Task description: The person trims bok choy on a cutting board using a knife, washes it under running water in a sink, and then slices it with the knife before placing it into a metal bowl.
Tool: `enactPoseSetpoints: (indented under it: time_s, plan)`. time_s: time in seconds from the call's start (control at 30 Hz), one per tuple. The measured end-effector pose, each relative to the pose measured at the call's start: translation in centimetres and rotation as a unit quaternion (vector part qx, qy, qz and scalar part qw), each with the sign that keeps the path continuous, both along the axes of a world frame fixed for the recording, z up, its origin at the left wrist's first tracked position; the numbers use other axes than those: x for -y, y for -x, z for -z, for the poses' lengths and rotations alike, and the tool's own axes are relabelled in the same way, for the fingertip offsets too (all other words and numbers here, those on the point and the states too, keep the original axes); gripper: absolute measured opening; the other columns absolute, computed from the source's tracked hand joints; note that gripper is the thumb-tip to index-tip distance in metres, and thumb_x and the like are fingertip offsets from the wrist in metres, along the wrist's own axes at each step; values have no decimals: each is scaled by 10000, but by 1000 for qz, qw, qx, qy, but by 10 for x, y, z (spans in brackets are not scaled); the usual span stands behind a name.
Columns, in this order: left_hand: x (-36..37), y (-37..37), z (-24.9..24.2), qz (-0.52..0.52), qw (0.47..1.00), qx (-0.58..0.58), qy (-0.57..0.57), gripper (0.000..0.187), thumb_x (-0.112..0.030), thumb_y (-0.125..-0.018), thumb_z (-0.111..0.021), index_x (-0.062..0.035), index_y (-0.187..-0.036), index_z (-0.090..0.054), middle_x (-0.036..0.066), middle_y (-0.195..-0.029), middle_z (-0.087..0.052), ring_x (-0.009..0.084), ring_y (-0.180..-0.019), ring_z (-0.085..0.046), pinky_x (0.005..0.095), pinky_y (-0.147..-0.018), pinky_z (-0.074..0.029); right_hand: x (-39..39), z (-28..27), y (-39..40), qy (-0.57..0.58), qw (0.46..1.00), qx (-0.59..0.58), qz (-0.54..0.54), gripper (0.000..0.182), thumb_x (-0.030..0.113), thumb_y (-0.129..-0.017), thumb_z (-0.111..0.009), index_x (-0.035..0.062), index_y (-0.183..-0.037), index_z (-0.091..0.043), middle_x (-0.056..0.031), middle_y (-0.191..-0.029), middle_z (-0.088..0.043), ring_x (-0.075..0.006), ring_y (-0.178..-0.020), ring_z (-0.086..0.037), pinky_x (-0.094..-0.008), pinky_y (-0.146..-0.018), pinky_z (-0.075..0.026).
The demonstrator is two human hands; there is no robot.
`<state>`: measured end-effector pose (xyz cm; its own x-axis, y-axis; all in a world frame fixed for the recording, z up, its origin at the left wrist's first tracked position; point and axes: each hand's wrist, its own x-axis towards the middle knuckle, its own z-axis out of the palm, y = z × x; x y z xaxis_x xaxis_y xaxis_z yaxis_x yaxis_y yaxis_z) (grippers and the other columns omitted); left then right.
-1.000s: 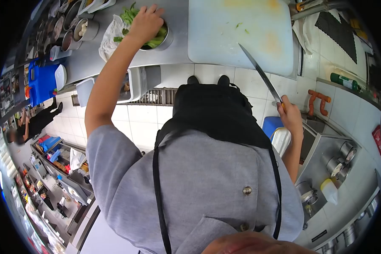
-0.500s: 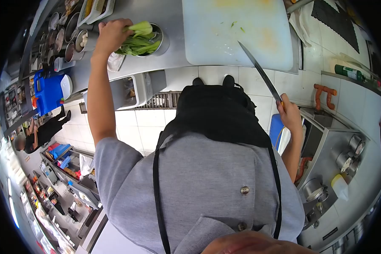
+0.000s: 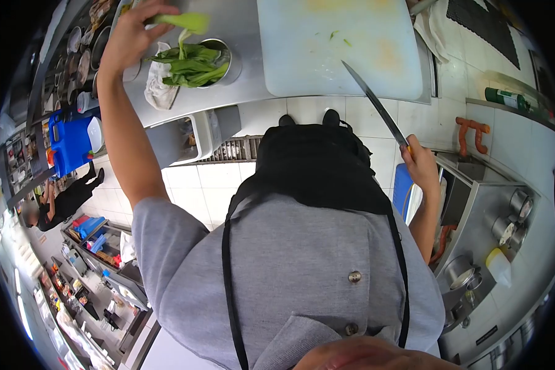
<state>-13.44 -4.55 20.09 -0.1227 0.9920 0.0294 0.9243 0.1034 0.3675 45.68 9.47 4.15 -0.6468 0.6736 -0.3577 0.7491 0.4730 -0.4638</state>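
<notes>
Leafy greens [image 3: 194, 69] sit in one round metal pot [image 3: 235, 65] on the smooth steel counter [image 3: 250, 28], their dark, wrinkled leaves spilling over its left rim; they overlap too much for you to count them. At the far left is one person [image 3: 65, 203] in dark clothes, then one blue plastic container [image 3: 71, 145] with one white, rounded vessel [image 3: 95, 134] beside it. Your left hand [image 3: 128, 40] is closed around one pale green stalk [image 3: 192, 23], smooth and slightly blurred, held up beyond the pot. One crumpled white cloth [image 3: 160, 92] lies just left of the pot, its folds soft and uneven. To the right, your counter carries one flat, whitish cutting board [image 3: 302, 52] with rounded corners, orange-tinged stains and two larger green scraps [image 3: 339, 38]. Two black shoes [image 3: 308, 118] show below its near edge. Your right hand [image 3: 419, 161] grips the handle of one long, narrow knife [image 3: 379, 108]; the pointed tip overlaps the board in view, but you cannot tell whether they touch. Farther right lies one green bottle [image 3: 504, 97], rounded and with a pale label.
</notes>
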Motion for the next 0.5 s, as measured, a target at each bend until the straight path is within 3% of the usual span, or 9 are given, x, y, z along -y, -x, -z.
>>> enactPoseSetpoints:
  time_s: [0.07,0.13,0.2,0.27,0.37,0.47,0.5]
  plan:
    - [-29,-21,-17,40,999,-24,-8,240,-26,-835,-690,-15,-1075,-701,110,-1131,-668,262,-1092,-617,339,-994,-446,1,-1,-2,-4,1000,0,2,196,226,-959,-603,79,-976,-474,-216,-644,-583,-466,-678,-593,-522,-588,-422]
    - [-64,-53,-35,134,989,-47,48,304,-188,-843,-701,-48,-1112,-713,163,-1055,-675,280,-936,-654,373,-874,-518,3,0,-6,6,1000,-6,9,189,227,-965,-601,81,-977,-481,-215,-655,-584,-467,-677,-591,-524,-586,-418]
    - [-98,-80,-21,106,986,17,130,252,-136,-810,-705,-75,-1051,-744,123,-1047,-682,262,-895,-643,375,-823,-519,6,1,-9,9,999,-12,30,186,223,-970,-599,77,-975,-483,-218,-661,-583,-470,-679,-590,-520,-584,-419]
    - [-138,-99,33,161,962,71,208,275,-128,-804,-695,-86,-1072,-742,108,-1042,-687,285,-965,-628,403,-882,-491,10,1,-12,10,999,-13,50,184,219,-974,-598,74,-972,-485,-220,-667,-582,-473,-681,-589,-516,-582,-421]
    - [-169,-131,127,271,927,87,246,254,-130,-835,-713,-27,-1067,-699,95,-1071,-672,271,-1045,-622,356,-950,-459,19,1,-15,6,992,-63,105,188,202,-982,-593,51,-963,-482,-234,-667,-560,-488,-682,-574,-493,-570,-425]
    - [-172,-156,177,255,946,92,180,265,-189,-831,-708,-39,-1048,-694,89,-1034,-662,298,-1010,-619,367,-889,-477,29,-9,-15,29,989,-53,136,194,198,-981,-596,43,-954,-483,-233,-665,-557,-485,-676,-573,-484,-564,-424]
    - [-164,-157,183,185,980,47,56,240,-159,-832,-696,-44,-1043,-692,89,-1041,-657,306,-1025,-614,380,-900,-479,34,-11,-15,28,988,-45,148,200,197,-982,-595,37,-947,-481,-233,-663,-555,-478,-666,-576,-478,-559,-422]
